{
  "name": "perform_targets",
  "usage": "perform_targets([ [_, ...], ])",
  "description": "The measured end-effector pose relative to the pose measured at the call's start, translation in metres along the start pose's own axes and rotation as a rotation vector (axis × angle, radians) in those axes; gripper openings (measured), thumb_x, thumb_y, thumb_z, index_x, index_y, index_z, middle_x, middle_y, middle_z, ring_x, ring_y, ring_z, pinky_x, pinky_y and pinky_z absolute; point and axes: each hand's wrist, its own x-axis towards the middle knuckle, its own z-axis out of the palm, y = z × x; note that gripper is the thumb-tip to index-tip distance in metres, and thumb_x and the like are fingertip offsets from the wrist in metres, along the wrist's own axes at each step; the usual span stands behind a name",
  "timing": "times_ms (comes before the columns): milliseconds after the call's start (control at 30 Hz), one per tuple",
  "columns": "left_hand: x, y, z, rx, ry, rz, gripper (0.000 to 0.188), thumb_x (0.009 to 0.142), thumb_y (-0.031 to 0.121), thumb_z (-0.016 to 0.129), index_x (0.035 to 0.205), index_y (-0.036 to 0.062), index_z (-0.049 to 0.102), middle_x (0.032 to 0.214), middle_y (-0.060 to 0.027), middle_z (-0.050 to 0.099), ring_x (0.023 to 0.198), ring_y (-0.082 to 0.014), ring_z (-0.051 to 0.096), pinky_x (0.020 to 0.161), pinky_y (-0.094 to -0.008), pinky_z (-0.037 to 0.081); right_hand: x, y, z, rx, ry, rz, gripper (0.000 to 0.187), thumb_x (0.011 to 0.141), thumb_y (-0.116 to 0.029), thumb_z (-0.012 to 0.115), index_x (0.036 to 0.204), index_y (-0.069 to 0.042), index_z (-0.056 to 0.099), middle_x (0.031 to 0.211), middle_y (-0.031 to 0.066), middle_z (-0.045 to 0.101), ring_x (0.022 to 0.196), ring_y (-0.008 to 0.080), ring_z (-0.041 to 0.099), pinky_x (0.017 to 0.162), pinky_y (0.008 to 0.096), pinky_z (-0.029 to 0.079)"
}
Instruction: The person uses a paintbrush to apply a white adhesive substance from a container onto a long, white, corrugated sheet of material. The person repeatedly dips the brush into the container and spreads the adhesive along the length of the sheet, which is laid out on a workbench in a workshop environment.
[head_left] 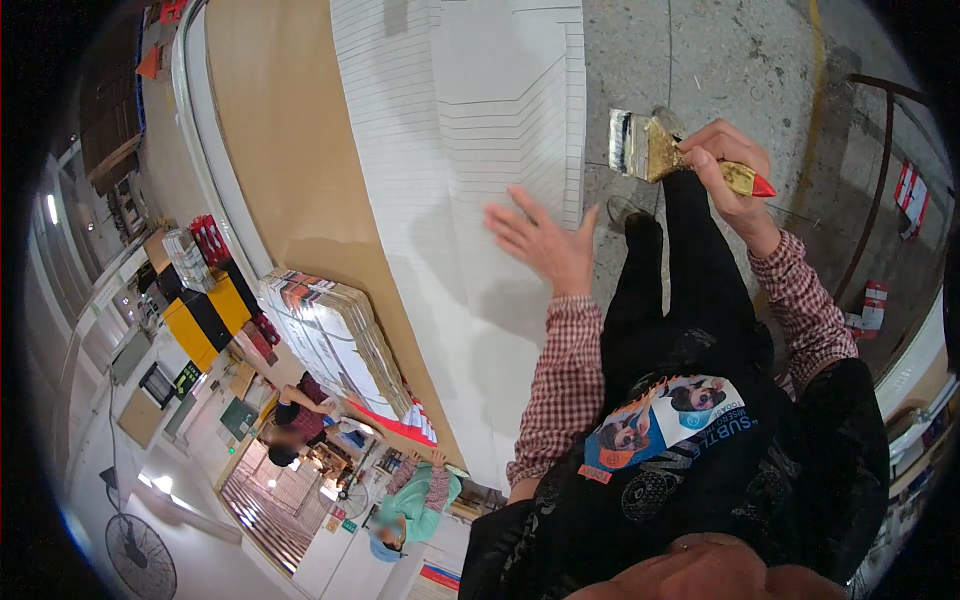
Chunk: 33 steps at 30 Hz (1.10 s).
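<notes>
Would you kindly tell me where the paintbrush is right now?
In the head view, the paintbrush is in the upper right, held in the right hand against the grey floor, just past the white sheets' right edge.

Floor: grey concrete [740, 60], worn and stained, thin dark joint line; yellow stripe [815, 80] toward the right.
Tabletop: broad tan surface [270, 130], pale rim curving along its left side.
Wall: white [225, 560], lower left; black wire-cage fan [141, 556] near it.
Light: bright lamp [162, 484] above the fan; bright tube [52, 208] at far left.
Opening: barred, slatted [265, 520], glowing behind.
Furniture: yellow-and-black unit [195, 335], left side.
Right: curved dark metal bar [888, 170] over the floor.
Periphery: fisheye-bent, details unclear.
</notes>
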Motion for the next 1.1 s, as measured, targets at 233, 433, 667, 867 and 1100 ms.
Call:
perform_targets([
  [233, -0.016, -0.054, -0.024, -0.262, -0.077, 0.248, 0.092, 0.077, 0.042, 0.074, 0.146, -0.0022, 0.032, 0.142, -0.0400, 0.030, 0.133, -0.0535, 0.031, 0.110, -0.0526, 0.030, -0.010, 0.003, 0.017, -0.011, 0.015, -0.063, 0.015, 0.088, -0.005, 0.061, 0.075, 0.002, 0.059, 0.081, 0.0113, 0.064, 0.069, 0.0163, 0.060, 0.061, 0.0270, 0.046],
  [433, 0.007, -0.081, -0.047, -0.474, -0.211, 0.312, 0.073, 0.079, 0.032, 0.070, 0.138, -0.0039, 0.045, 0.129, -0.0408, 0.047, 0.126, -0.0494, 0.045, 0.107, -0.0450, 0.038, 0.010, 0.009, 0.034, -0.052, 0.090, -0.172, 0.013, 0.087, -0.004, 0.063, 0.077, 0.002, 0.060, 0.081, 0.0099, 0.064, 0.070, 0.0168, 0.060, 0.061, 0.0266, 0.046],
  [667, 0.012, -0.085, -0.054, -0.535, -0.278, 0.277, 0.069, 0.080, 0.032, 0.070, 0.136, -0.0036, 0.048, 0.129, -0.0420, 0.046, 0.125, -0.0494, 0.046, 0.105, -0.0434, 0.039, -0.023, 0.009, 0.047, -0.025, -0.010, -0.102, 0.012, 0.088, -0.006, 0.065, 0.079, 0.002, 0.062, 0.082, 0.0092, 0.065, 0.069, 0.0166, 0.061, 0.061, 0.0268, 0.047],
  [867, 0.010, -0.085, -0.049, -0.520, -0.239, 0.310, 0.070, 0.081, 0.036, 0.068, 0.135, -0.0037, 0.049, 0.127, -0.0417, 0.048, 0.122, -0.0516, 0.048, 0.104, -0.0459, 0.040, -0.014, 0.004, 0.047, -0.072, 0.094, -0.178, 0.011, 0.088, -0.006, 0.064, 0.079, 0.001, 0.063, 0.080, 0.0093, 0.064, 0.068, 0.0169, 0.061, 0.061, 0.0271, 0.047],
  [1100, -0.003, -0.067, -0.040, -0.255, -0.162, 0.270, 0.079, 0.080, 0.041, 0.069, 0.139, -0.0038, 0.043, 0.132, -0.0371, 0.047, 0.126, -0.0497, 0.045, 0.102, -0.0455, 0.041, -0.055, 0.001, 0.049, 0.016, -0.008, -0.068, 0.013, 0.088, -0.007, 0.062, 0.079, 0.002, 0.062, 0.081, 0.0115, 0.065, 0.070, 0.0185, 0.061, 0.061, 0.0288, 0.047],
])
